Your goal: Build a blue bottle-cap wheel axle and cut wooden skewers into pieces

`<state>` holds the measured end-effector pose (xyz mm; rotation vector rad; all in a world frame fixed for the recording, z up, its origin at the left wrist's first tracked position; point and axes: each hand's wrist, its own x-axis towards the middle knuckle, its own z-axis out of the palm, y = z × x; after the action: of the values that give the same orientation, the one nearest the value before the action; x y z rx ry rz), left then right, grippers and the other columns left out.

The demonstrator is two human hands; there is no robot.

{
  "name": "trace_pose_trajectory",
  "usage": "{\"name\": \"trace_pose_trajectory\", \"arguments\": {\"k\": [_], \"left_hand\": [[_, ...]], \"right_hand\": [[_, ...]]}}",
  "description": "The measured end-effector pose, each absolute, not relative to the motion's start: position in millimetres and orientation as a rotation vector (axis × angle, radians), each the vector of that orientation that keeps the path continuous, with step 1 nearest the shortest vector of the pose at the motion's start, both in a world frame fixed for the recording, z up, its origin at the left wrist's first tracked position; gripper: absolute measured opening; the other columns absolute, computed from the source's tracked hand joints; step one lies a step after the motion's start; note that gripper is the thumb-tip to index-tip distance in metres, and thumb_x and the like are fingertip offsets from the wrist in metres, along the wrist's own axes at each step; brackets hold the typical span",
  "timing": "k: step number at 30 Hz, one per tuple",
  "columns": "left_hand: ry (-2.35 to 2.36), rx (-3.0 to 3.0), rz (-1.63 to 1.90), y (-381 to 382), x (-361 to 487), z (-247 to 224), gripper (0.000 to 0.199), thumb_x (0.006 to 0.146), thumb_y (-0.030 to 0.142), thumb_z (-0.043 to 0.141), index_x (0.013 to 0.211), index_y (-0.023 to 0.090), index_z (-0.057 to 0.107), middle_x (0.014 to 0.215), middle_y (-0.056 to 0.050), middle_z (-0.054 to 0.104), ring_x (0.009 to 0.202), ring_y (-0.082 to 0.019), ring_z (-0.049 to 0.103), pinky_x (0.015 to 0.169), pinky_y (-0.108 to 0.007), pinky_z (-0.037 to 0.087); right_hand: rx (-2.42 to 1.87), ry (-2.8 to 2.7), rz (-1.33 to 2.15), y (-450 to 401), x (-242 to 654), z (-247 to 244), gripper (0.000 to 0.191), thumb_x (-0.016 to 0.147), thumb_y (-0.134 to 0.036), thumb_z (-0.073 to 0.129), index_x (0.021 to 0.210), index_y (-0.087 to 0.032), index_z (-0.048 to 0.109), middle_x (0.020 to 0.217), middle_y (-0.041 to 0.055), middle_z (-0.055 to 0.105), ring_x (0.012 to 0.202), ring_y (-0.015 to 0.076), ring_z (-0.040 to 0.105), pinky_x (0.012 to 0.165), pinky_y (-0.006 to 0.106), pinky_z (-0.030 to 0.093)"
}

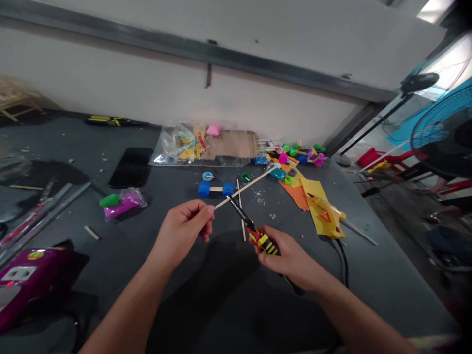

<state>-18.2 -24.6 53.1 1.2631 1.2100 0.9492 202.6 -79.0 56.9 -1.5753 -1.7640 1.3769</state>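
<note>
The left hand [187,227] is pinching a thin stick [247,187] near its lower end, seemingly steadying it for the pliers [267,243], which the right hand [286,256] is gripping. Mid-frame, the stick is slanting rightward beyond both hands, crossing the pliers' tips; contact is looking uncertain.

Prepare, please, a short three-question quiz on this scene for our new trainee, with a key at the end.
1. Which hand grips the pliers?
2. True or false: in the picture, the phone lies to the left of the glue gun.
3. What does the left hand hold? A) the phone; B) a thin stick; C) the glue gun.

Key:
1. The right hand.
2. True.
3. B.
</note>
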Motion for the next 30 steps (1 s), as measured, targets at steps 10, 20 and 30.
{"name": "trace_pose_trajectory", "arguments": {"k": [10, 20, 30], "left_hand": [[1.245, 1.267, 0.988, -25.3, -17.3, 56.1, 0.019, 0.078, 0.031, 0.06, 0.064, 0.018, 0.056, 0.053, 0.004, 0.056, 0.044, -0.008, 0.052, 0.046, -0.019, 0.042], [1.168, 1.193, 0.94, -26.8, -17.4, 57.4, 0.034, 0.084, 0.04, 0.049, 0.06, 0.017, 0.054, 0.045, 0.004, 0.049, 0.039, -0.008, 0.045, 0.041, -0.019, 0.038], [1.224, 1.307, 0.951, -26.3, -19.7, 57.2, 0.023, 0.081, 0.033, 0.056, 0.063, 0.018, 0.052, 0.052, 0.005, 0.051, 0.044, -0.008, 0.048, 0.043, -0.018, 0.04]], "right_hand": [[-1.562, -1.786, 1.319, -81.4, 201.1, 51.2, 0.013, 0.07, -0.015, 0.049, 0.083, -0.018, 0.051, 0.072, -0.0028, 0.052, 0.066, 0.0115, 0.046, 0.059, 0.022, 0.036], [-1.566, -1.792, 1.233, -85.4, 198.2, 43.6, 0.016, 0.07, -0.014, 0.049, 0.085, -0.019, 0.05, 0.073, -0.0019, 0.053, 0.066, 0.012, 0.048, 0.058, 0.022, 0.036], [-1.503, -1.683, 1.371, -85.5, 193.1, 48.5, 0.017, 0.068, -0.014, 0.049, 0.084, -0.018, 0.052, 0.075, -0.001, 0.053, 0.069, 0.0122, 0.048, 0.061, 0.023, 0.037]]}}
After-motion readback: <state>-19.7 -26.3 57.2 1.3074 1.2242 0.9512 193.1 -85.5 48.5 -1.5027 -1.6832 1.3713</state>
